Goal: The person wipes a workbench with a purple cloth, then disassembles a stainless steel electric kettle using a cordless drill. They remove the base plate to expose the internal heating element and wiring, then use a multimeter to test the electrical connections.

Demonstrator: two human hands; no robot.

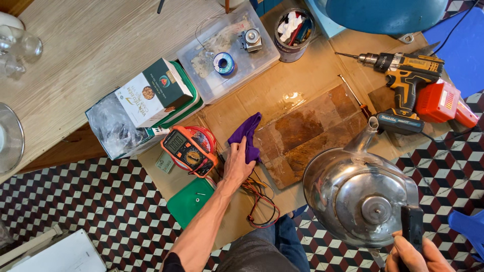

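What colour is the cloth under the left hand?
Purple; the cloth under the left hand shows in the head view.

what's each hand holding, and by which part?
Right hand grips the metal kettle by its black handle. Left hand rests on the purple cloth; grip unclear.

Both hands bare: left hand (238, 162) and right hand (414, 255) without gloves, rings or watch. Left forearm bare to elbow; dark sleeve edge (173, 262) showed at upper arm. Legs wore blue jeans (282, 241).
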